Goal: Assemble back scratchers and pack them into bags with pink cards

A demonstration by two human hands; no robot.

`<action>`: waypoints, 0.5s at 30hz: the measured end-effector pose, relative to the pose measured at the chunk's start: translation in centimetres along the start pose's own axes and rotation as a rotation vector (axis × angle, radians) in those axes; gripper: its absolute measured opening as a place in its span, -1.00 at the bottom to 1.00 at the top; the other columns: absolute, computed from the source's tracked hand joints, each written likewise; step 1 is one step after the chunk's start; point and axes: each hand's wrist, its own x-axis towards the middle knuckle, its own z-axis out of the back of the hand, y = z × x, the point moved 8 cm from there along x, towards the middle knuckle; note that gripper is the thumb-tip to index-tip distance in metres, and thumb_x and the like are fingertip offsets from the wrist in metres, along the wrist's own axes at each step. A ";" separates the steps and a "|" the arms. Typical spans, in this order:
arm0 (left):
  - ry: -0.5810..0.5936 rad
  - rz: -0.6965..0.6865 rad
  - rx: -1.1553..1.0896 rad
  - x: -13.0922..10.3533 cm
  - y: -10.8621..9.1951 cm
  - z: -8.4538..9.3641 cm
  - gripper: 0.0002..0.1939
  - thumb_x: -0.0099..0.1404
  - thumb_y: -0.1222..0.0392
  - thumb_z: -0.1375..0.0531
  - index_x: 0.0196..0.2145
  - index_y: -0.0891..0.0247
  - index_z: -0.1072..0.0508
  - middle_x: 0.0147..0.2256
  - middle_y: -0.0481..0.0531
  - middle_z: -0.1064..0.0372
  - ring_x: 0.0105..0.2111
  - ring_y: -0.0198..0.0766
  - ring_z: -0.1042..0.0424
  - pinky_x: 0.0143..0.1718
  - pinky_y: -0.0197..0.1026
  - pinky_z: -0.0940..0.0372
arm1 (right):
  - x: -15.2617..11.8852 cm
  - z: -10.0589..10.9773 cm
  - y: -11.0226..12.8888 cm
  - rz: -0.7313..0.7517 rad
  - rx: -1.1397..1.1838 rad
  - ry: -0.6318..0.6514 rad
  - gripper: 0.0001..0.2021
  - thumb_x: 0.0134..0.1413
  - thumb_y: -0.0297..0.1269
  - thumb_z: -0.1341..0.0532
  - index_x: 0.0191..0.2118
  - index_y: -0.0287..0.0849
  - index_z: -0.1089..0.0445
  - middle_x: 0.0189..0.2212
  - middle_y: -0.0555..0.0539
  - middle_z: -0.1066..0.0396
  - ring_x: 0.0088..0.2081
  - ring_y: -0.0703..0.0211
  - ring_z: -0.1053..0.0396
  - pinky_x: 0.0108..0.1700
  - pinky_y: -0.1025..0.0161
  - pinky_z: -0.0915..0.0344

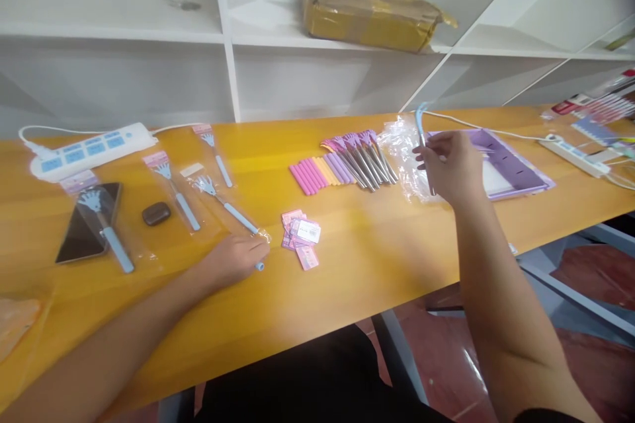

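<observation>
My right hand is raised over the table's right part, closed around the metal rod of a back scratcher with a light blue claw. Near the middle, my left hand rests low on the table, its fingers closed over a light blue handle sleeve; only one end shows. Just beyond it lies a bagged blue back scratcher, with several more in clear bags to the left. Between my hands are pink, yellow and purple sleeves, purple-clawed back scratchers and a pile of small cards.
Clear plastic bags and a purple tray lie by my right hand. At left are a power strip, a phone and a dark oval case. A taped parcel sits on the shelf behind.
</observation>
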 end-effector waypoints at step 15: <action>0.024 0.013 -0.059 0.2 0.1 0.2 -0.70 0.46 0.48 -0.01 -0.41 0.19 -0.25 -0.49 -0.08 -0.25 -0.52 -0.27 -0.18 -0.45 -0.17 -0.07 | 6.5 -8.0 -4.8 -0.042 -0.088 0.035 -0.79 0.07 -0.46 -0.35 -0.14 -0.20 -0.46 -0.28 -0.12 -0.55 -0.41 0.19 -0.50 -0.33 0.20 -0.51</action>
